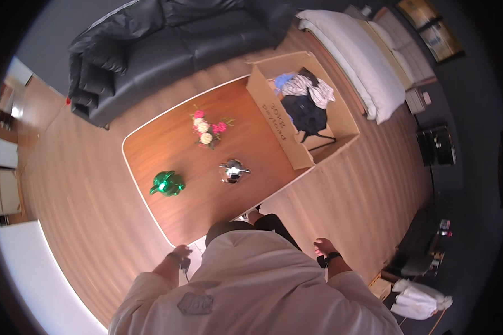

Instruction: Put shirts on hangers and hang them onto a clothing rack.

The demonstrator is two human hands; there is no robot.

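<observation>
My left hand (181, 251) hangs low by my side, close to the near left corner of the wooden table (162, 134). On the other side, my right hand (324, 247) is held over the floor, clear of the table. Both hands look loosely open, and nothing shows in them. On the table are a shiny green rounded ornament (168, 183), a similar silver one (234, 171) and a bunch of pink and cream flowers (204, 129). A cardboard box (274, 120) covers the table's right end; clothes (304, 111) in black, blue and stripes lie inside.
A black leather sofa (162, 53) runs along the far side. Beyond the box stands a bed (352, 61) with white bedding. White cloth (419, 300) lies at the lower right. A white surface (36, 273) borders the floor at lower left.
</observation>
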